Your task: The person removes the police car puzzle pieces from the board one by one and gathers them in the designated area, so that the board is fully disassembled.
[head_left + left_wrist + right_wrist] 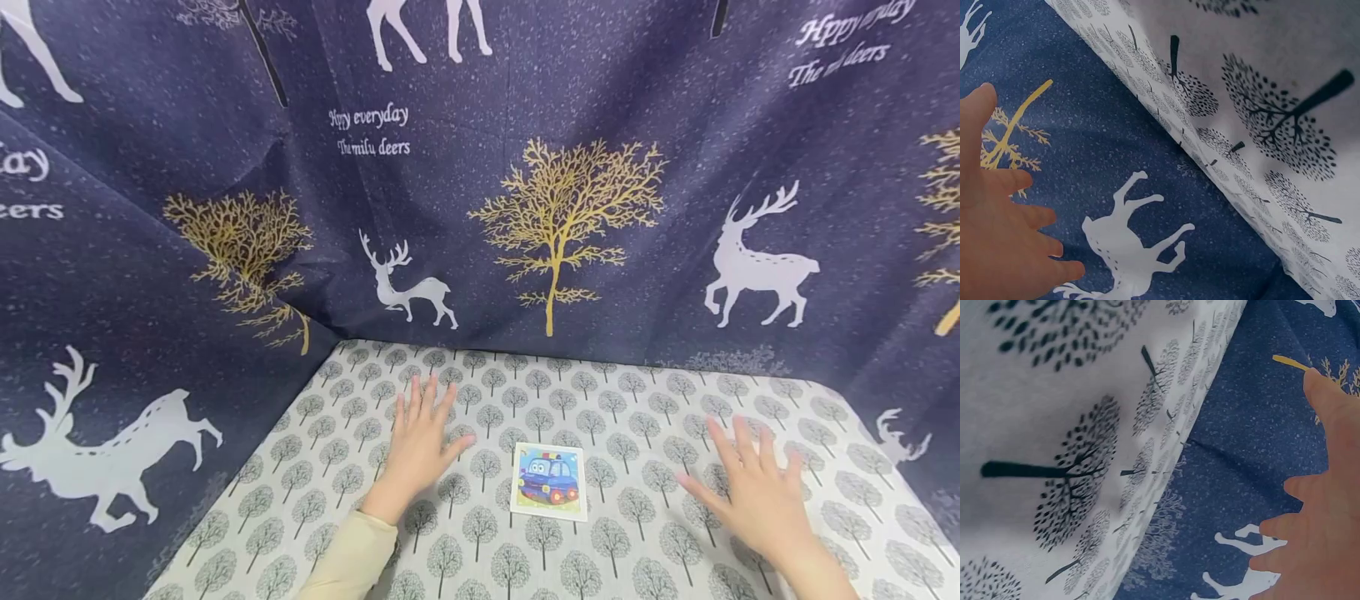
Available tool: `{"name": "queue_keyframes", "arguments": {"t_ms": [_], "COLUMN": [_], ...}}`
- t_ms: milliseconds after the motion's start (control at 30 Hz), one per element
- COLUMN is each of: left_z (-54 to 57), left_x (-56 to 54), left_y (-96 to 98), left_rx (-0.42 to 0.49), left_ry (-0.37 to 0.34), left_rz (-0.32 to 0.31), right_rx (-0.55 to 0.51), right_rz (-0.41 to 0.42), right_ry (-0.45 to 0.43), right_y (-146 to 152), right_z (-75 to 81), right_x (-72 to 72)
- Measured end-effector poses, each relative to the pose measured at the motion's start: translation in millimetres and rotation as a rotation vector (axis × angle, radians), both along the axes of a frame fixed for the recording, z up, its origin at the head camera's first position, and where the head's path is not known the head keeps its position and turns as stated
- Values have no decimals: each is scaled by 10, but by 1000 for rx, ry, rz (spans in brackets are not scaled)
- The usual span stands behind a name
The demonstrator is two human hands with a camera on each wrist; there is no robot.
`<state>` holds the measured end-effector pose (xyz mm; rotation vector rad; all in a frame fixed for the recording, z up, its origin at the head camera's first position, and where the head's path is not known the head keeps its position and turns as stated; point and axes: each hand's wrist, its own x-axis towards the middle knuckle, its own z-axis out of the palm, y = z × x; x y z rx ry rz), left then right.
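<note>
A square picture puzzle (550, 482) with a white border and a blue cartoon car lies flat on the tree-print tablecloth. To its left my left hand (422, 440), in a cream sleeve, is held with fingers spread and nothing in it. On the other side my right hand (757, 492) is spread the same way, also holding nothing. Each wrist view catches only its own hand, the left hand (1004, 219) at the left edge and the right hand (1316, 506) at the right edge. Neither hand overlaps the puzzle in the head view.
The table (315, 492) is covered in white cloth printed with grey trees. Behind it and along the left hangs a dark blue curtain (465, 192) with white deer and golden trees, meeting the table's back edge.
</note>
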<state>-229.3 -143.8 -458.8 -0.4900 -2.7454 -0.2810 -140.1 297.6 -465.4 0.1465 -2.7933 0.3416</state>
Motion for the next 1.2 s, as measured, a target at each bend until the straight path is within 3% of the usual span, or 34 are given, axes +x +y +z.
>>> {"name": "queue_keyframes", "arguments": {"t_ms": [433,767,1200], "left_z": [31,56,34], "left_x": [60,99,212], "left_y": [118,200,316], "left_rx": [8,62,70], "left_ry": [32,65,11], "left_rz": [-60,-142,-197], "right_rx": [-27,-45,-96], "right_rz": [61,93,177], "right_ry": [92,96,156], "right_y": [-116,-206,-379], "right_z": [58,141,173], "right_x": [-63,-112,-201]}}
